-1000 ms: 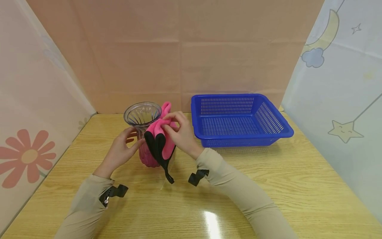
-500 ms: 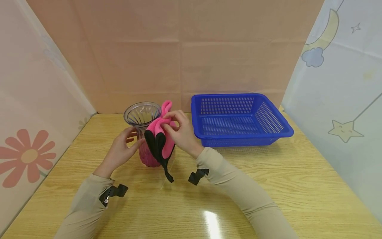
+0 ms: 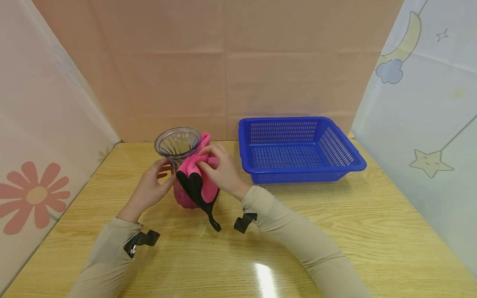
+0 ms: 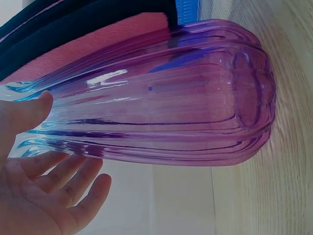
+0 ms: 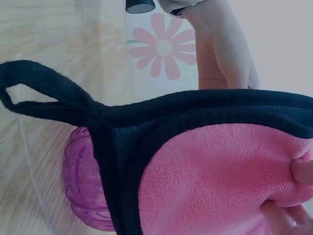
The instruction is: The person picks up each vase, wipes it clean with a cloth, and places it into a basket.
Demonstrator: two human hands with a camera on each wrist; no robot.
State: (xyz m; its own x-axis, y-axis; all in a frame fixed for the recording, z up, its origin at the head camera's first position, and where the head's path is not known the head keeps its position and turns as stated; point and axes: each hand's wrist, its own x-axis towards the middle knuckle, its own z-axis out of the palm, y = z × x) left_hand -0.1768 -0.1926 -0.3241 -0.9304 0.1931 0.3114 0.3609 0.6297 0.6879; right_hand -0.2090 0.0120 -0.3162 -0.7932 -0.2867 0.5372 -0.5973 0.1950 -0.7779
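A ribbed glass vase [image 3: 182, 194], clear at its flared top and purple-pink lower down, stands upright on the table. My left hand [image 3: 147, 188] holds it round the neck, with the thumb [image 4: 36, 112] on the near side and the fingers on the far side. A pink fleecy cleaning cloth [image 5: 205, 171] with black edging and a black hanging loop [image 5: 41, 73] lies against the vase's right side. My right hand [image 3: 223, 171] pinches the bunched cloth below the vase's rim. The loop dangles over the table, and the cloth hides part of the vase.
A blue perforated plastic basket [image 3: 302, 170] stands at the back right of the wooden table [image 3: 208, 265]. A peach backdrop [image 3: 223, 74] rises behind, with printed sheets on both sides. A thin pale strand [image 3: 204, 229] lies near the dangling loop.
My right hand and the cloth rise very slightly, then slide down and a little left along the vase, while the loop swings slightly right. My left hand and the vase stay put.
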